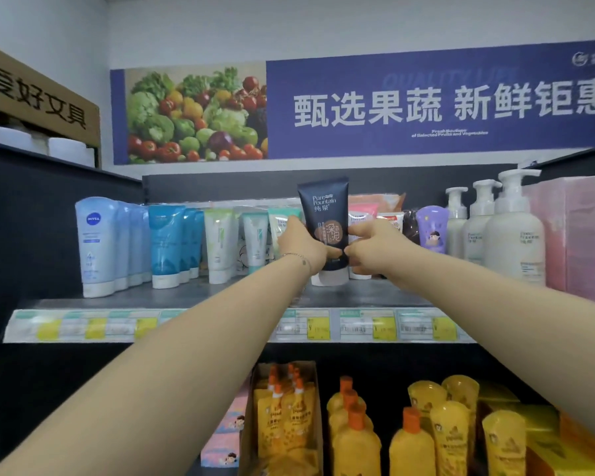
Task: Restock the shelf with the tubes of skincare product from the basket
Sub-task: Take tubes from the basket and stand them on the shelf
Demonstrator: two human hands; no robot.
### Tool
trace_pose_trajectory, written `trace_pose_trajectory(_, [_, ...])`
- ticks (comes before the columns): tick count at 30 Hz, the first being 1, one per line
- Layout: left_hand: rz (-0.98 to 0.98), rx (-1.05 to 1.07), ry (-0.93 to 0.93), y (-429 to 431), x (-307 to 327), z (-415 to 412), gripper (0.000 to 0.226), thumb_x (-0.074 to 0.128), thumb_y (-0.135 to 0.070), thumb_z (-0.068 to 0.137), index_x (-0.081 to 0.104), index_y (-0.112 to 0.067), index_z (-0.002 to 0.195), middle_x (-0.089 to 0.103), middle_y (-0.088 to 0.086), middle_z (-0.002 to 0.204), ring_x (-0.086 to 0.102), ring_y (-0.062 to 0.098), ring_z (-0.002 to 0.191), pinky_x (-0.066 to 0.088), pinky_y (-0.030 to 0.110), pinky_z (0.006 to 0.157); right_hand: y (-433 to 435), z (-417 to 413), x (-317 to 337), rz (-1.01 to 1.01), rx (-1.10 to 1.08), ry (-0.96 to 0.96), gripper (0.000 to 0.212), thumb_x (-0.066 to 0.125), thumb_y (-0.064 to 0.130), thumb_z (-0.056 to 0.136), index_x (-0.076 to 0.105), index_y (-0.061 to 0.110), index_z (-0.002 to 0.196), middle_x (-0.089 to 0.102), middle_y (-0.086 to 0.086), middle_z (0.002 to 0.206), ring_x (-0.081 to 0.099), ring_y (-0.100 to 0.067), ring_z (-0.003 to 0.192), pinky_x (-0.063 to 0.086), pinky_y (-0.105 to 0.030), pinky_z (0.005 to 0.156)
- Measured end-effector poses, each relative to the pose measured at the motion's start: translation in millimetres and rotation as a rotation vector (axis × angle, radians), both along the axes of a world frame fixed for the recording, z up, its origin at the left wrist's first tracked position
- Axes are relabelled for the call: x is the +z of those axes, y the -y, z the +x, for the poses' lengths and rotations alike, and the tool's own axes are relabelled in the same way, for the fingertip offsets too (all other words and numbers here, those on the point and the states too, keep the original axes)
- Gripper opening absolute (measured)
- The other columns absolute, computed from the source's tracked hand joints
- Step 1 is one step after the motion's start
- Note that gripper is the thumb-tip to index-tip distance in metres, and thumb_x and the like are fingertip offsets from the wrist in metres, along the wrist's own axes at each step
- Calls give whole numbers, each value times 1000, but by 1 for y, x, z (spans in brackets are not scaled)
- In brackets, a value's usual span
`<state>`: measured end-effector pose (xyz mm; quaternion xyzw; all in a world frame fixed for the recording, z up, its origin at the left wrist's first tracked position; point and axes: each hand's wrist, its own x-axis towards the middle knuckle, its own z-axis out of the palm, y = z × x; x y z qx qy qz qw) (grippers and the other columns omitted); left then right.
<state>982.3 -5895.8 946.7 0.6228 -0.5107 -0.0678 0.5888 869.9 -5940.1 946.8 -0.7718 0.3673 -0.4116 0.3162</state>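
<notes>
A dark navy tube (324, 214) with a white cap stands cap-down on the top shelf (220, 293), near its middle. My left hand (301, 243) grips the tube's left side and my right hand (370, 243) grips its right side, both arms stretched forward. Rows of other tubes line the shelf: light blue tubes (97, 245) at the left, teal ones (167, 245), then white-green ones (219, 245). Pink tubes (359, 214) stand behind my right hand. The basket is out of view.
White pump bottles (512, 231) and a purple tube (432, 228) stand right of the navy tube, with pink boxes (581, 235) at the far right. Price labels (368, 326) run along the shelf edge. Yellow pouches and bottles (413, 438) fill the shelf below.
</notes>
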Motion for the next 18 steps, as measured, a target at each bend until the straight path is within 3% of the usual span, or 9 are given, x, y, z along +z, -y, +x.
trace_pose_trajectory(4, [35,39,41,13,2,0,52,82,-11,69,38,-10,97,49,4,95,44,17,84,37,27,69,13,9,-4,56,16,77,23,44,-4,76,59,1,93,42,-10,83,33,-24,74,33,-35,62])
trace_pose_trajectory(6, [45,49,46,19,3,0,51,81,-9,69,38,-10,97,48,4,94,43,17,84,36,26,68,21,13,-5,78,15,121,24,45,-6,78,58,-5,98,44,-10,85,35,-23,76,37,-35,63])
trace_pose_trajectory(8, [59,48,41,24,2,1,51,81,-6,69,39,-10,98,49,4,94,43,17,84,36,25,67,24,15,-6,96,28,137,10,45,-7,79,51,-5,87,39,-9,86,32,-24,79,37,-35,66])
trace_pose_trajectory(11, [82,49,51,30,-1,4,51,81,-6,69,40,-10,98,47,1,86,44,16,84,37,25,65,31,18,-9,108,51,121,29,43,-11,82,36,16,72,30,-8,83,26,-25,82,34,-34,64])
trace_pose_trajectory(16, [87,57,94,32,-8,10,55,83,-11,69,44,-9,108,50,3,95,47,17,87,40,26,70,38,18,-13,80,69,73,31,43,-10,83,35,18,72,31,-8,87,28,-25,81,34,-34,65])
trace_pose_trajectory(18, [94,59,104,31,-9,12,58,83,-13,70,44,-8,113,51,3,97,50,19,92,41,27,72,39,18,-16,51,69,27,26,47,-7,83,41,17,74,36,-9,86,34,-25,77,42,-36,64])
